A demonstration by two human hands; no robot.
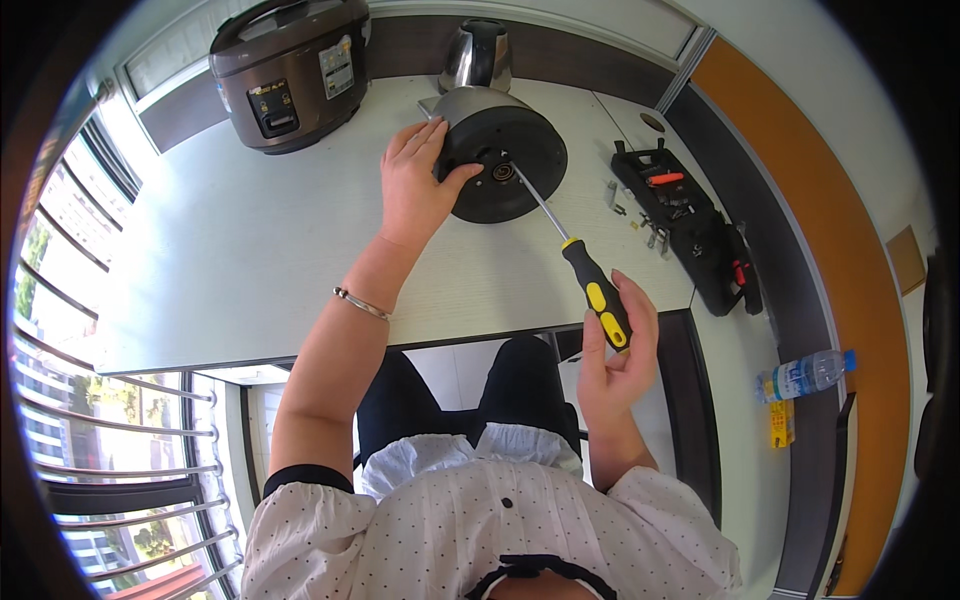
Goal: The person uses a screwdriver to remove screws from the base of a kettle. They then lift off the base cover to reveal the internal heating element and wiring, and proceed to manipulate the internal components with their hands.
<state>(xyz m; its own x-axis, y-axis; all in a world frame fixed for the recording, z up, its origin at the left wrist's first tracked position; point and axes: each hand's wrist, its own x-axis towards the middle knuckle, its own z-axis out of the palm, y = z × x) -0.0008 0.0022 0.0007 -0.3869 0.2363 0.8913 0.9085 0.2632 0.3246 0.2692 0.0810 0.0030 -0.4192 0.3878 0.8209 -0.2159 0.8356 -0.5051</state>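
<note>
A metal electric kettle [503, 188] lies on its side on the table, its round black underside and central ring connector turned toward me. My left hand [418, 185] grips its left edge, with the fingers along the side and the thumb on the black underside. Between the fingers and thumb of my right hand [622, 350] is the black and yellow handle of a screwdriver [585, 268]. The long shaft slants up and left, its tip at the underside just above the connector. Whether the tip sits in a screw is too small to tell.
A brown rice cooker [290, 85] stands back left, a shiny metal vessel [477, 55] behind the kettle. To the right lies an open black tool case [690, 225] with small metal bits [640, 220] beside it. Farther right are a water bottle [808, 377] and a yellow box [781, 424].
</note>
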